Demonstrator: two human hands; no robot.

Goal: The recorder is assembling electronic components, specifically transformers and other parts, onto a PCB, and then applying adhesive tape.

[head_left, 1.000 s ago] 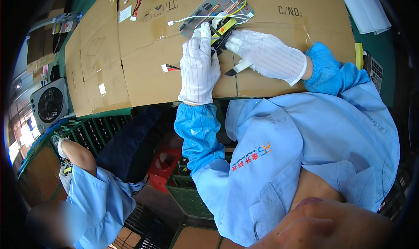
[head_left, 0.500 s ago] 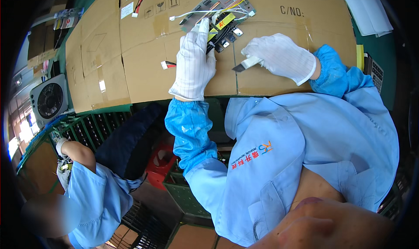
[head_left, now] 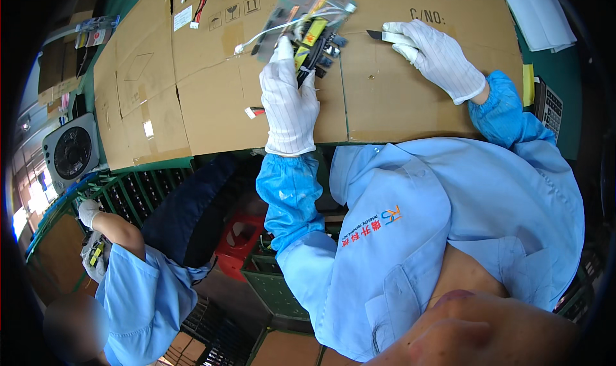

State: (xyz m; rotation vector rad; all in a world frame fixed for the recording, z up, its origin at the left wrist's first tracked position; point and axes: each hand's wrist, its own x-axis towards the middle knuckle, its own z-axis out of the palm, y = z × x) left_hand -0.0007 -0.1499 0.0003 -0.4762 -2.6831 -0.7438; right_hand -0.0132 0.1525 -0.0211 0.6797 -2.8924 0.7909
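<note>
My left hand (head_left: 289,106), in a white striped glove, grips the near edge of a circuit board (head_left: 282,19), its fingers closed beside a yellow-taped black part (head_left: 311,35). The board looks tilted and slightly blurred. A white wire trails off its left side to a small connector (head_left: 239,49). To the right, my gloved right hand (head_left: 439,58) is closed on a knife-like tool (head_left: 380,36) with a white handle and a dark slanted tip. That tip points left toward the board, apart from it. A red-and-black wire plug (head_left: 253,112) lies by my left wrist.
Flattened cardboard (head_left: 218,109) covers the worktop. More wires (head_left: 200,6) lie at the far left; white papers (head_left: 542,19) and a calculator (head_left: 548,109) at the right. A grey fan (head_left: 72,149) stands left, near a co-worker (head_left: 138,295). A red stool (head_left: 237,244) is below.
My left hand has shifted the board left and toward me, turning it slightly. My right hand has moved away to the upper right with the tool, whose tip has swung upward.
</note>
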